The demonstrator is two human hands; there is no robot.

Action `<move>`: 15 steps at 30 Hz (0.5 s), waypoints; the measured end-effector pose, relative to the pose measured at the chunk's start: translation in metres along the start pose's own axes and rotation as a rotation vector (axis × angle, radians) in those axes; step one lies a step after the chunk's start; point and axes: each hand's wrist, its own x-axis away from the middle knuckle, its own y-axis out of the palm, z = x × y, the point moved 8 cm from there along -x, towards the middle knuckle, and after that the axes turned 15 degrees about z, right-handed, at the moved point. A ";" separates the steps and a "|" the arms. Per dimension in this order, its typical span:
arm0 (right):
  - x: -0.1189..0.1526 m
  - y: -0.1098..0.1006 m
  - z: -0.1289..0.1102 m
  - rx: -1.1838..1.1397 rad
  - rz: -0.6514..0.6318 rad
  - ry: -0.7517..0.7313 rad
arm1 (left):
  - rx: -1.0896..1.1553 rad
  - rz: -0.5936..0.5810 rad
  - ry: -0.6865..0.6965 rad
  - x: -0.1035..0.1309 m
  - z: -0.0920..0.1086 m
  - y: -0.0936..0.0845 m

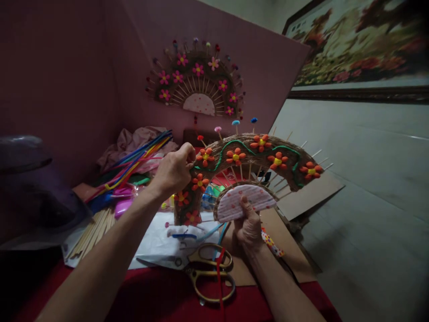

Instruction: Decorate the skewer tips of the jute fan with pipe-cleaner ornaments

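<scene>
My right hand [248,223] holds a fan-shaped craft by its white dotted half-round base [239,203], thumb on the front. A broad brown twine arch [214,154] with orange flowers and a green wavy line joins this base through thin sticks. Red, pink, light blue and dark blue tips cap some sticks along the top; those at the right are bare. At the arch's upper left edge, my left hand [176,170] is closed in a pinch; what lies between its fingertips is hidden. Below the fan, gold-handled scissors [197,268] lie on the table.
A similar fan with pink flowers [197,69] hangs on the pink board behind. Colourful pipe cleaners [134,163] and wooden sticks [92,232] lie at the left. Brown cardboard [284,246] and white paper [150,237] rest on the red cloth [147,295].
</scene>
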 end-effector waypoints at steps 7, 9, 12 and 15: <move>-0.002 0.000 0.000 0.000 -0.037 -0.030 | -0.061 0.016 0.023 0.000 0.006 -0.002; -0.002 0.000 0.000 0.009 -0.047 -0.034 | -0.065 0.017 0.026 0.001 0.008 -0.003; -0.001 0.001 -0.001 0.026 -0.049 -0.037 | -0.066 0.024 0.022 0.001 0.007 -0.003; 0.000 0.001 -0.001 -0.007 -0.020 -0.025 | -0.021 0.029 -0.001 0.000 0.003 -0.001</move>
